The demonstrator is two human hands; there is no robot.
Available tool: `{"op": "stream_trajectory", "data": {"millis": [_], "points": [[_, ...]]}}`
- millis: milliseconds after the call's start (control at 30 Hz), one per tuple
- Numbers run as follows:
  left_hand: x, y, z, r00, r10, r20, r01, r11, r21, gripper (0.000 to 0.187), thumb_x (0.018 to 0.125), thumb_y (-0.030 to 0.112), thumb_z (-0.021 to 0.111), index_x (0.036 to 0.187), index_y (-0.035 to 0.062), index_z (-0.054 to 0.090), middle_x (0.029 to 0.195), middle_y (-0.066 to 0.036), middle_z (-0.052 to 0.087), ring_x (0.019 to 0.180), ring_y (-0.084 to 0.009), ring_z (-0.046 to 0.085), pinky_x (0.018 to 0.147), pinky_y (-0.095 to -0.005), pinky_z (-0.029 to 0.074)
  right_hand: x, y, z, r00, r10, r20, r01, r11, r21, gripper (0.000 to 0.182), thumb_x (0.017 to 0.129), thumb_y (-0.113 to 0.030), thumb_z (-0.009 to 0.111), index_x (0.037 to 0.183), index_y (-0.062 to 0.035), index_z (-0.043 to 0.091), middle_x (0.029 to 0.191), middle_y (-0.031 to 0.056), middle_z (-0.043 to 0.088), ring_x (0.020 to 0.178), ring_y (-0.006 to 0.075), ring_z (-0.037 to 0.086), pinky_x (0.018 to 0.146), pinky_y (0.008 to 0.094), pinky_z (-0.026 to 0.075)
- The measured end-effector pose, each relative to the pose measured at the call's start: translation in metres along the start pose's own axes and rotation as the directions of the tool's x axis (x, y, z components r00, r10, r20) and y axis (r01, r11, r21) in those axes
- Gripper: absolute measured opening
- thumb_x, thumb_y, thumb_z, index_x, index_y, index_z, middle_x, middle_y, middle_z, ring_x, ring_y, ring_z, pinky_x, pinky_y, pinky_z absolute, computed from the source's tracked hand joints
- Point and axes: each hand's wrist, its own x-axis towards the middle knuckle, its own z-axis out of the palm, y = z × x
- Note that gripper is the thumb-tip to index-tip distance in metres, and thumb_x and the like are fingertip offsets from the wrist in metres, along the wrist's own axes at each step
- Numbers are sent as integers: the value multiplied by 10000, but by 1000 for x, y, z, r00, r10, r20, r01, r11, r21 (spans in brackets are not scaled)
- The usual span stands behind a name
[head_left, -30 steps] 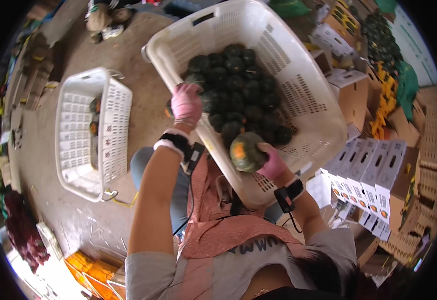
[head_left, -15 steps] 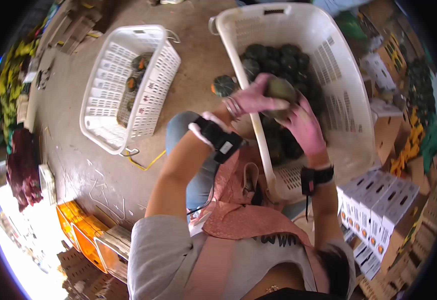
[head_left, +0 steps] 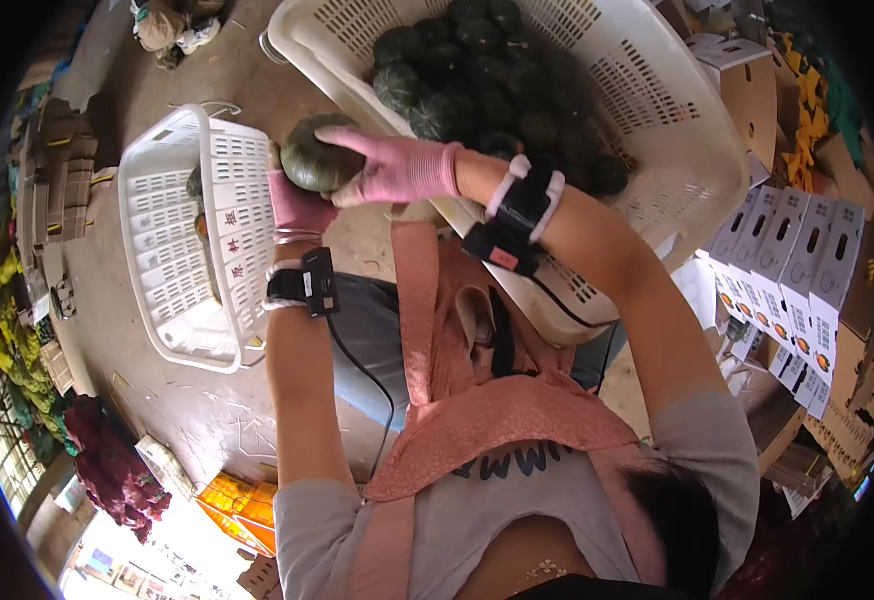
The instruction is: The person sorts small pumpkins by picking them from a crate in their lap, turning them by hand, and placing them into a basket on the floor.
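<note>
A dark green pumpkin (head_left: 315, 156) is between my two hands, off the floor, beside the smaller white crate (head_left: 242, 190). My right hand (head_left: 397, 168), in a pink glove, grips it from the right with thumb and fingers apart around its side. Below and to the left, my left hand (head_left: 299, 208), also pink-gloved, supports the pumpkin; most of its fingers are hidden behind it. Many more green pumpkins (head_left: 477, 75) lie heaped in the large white crate (head_left: 657, 190) in front of me. A few pumpkins, partly orange, show inside the smaller crate.
White printed cartons (head_left: 792, 250) stand in a row at the right, near brown cardboard boxes (head_left: 752, 105). Orange crates (head_left: 242, 505) are at lower left, with dark red net bags (head_left: 117, 465) beyond. Flattened cardboard (head_left: 67, 170) lies at far left.
Both hands have carried the pumpkin left, from over the large crate to beside the smaller one. The camera view has turned too, and the right forearm now reaches across the large crate's near edge.
</note>
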Motion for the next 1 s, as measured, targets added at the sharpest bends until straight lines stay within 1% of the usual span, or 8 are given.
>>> {"op": "stream_trajectory", "data": {"millis": [200,367,467,533,667,733,867,1000], "points": [[-6,-1,-26,998,-21,67,14,996,92,710,704,553,610,1238,107,468,1173,-122,532,1060,-291,533,869,-454,466,9,20,23,963,-258,77,263,839,-477,697,796,-248,658,1393,-147,313,1307,159,433,1121,272,498,1009,365,364],[-21,54,-50,925,221,309,-19,839,-544,637,716,445,636,1196,52,489,1126,-151,543,1000,-307,531,659,-364,518,-48,29,-17,948,-262,181,244,962,119,516,826,-185,591,1311,-96,437,1196,119,531,1068,237,536,931,357,446],[-34,105,-93,781,620,-73,-420,437,-795,768,745,495,606,1344,92,342,1343,-184,393,1237,-366,380,892,-475,469,-103,65,-84,969,56,-242,15,960,281,426,843,-185,575,1247,-83,490,1059,82,599,973,209,582,864,345,479],[-30,123,-65,731,513,-449,-680,500,-535,854,788,526,554,1429,143,140,1426,-217,258,1304,-399,278,1038,-569,284,-117,108,-117,716,352,-603,-241,935,261,452,810,-198,598,1231,-61,506,1104,117,602,1024,191,569,849,328,471],[30,63,-11,980,136,-144,-98,965,244,605,899,432,429,1372,118,221,1336,-231,367,1210,-388,393,1003,-585,274,-102,168,-134,616,385,-687,-531,847,-2,615,692,-232,712,1227,-26,490,1161,161,568,1082,267,537,910,320,428],[57,13,31,968,193,-161,-2,646,763,462,858,349,547,1223,108,399,1177,-184,471,1064,-315,493,824,-569,420,-72,206,-113,735,261,-625,-509,823,-254,726,596,-251,756,1236,-41,486,1227,185,526,1147,310,497,943,354,416],[84,-50,59,759,590,-275,61,355,933,527,745,145,623,1170,-12,354,1042,-240,568,952,-351,582,853,-369,453,-31,217,-44,712,198,-674,-651,545,-528,492,667,-102,629,1142,-153,515,1154,100,517,1123,313,480,875,456,451],[77,-45,68,767,570,-295,77,374,924,493,740,115,585,1154,-16,352,1026,-262,568,950,-374,584,859,-393,450,-31,225,-35,813,91,-576,-514,579,-634,525,610,-131,682,1111,-108,527,1094,100,553,1059,301,527,852,423,451]]}}
